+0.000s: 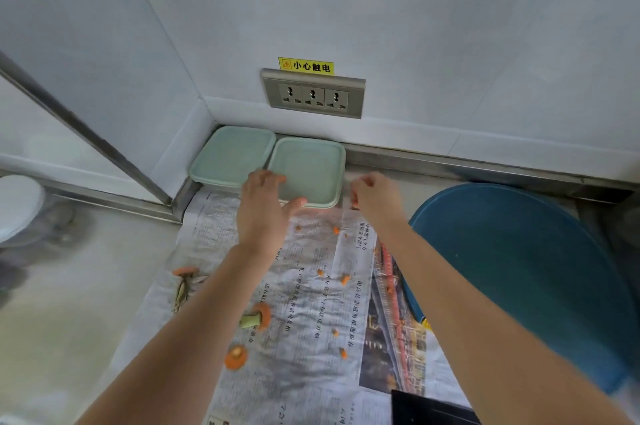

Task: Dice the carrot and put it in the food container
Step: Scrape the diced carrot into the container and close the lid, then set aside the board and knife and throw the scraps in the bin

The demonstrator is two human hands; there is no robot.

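Apparently to catch mess, newspaper covered the table, and the closed food container sat at twelve o'clock, with carrot scraps strewn at six. The left hand lay spread on the container's seven-o'clock corner, likely steadying it. The right hand hovered curled at its three o'clock edge, and I cannot tell whether it pinched anything.

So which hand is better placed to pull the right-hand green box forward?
Likely the left hand: it rests on that container's lid, thumb along the front edge. The right hand sits beside the right rim with fingers curled, and contact isn't clear.
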